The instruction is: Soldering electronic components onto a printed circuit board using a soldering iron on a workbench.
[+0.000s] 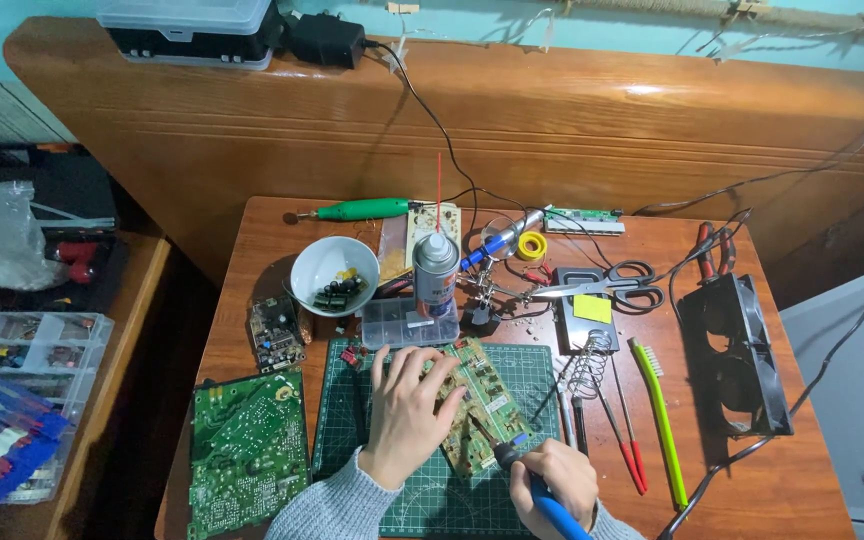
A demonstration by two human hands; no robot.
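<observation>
The left hand [404, 412] lies flat with its fingers spread out, pressing down on a green circuit board [477, 400]. It grips nothing; it just pins the board in place. Its wrist bends back toward six o'clock, in a grey sleeve [327, 505].

The right hand [552, 480] is curled tight around the blue handle of a soldering iron [527, 475]. The iron slants up toward eleven o'clock, and its thin tip touches the board near the left hand's thumb.

The board rests on a green cutting mat [432, 500] in the middle of the brown table [772, 480]. At nine o'clock lies a bigger green board [247, 455]. At twelve o'clock stands a spray can [435, 275]. At three o'clock sits a coiled iron stand [590, 362].
</observation>
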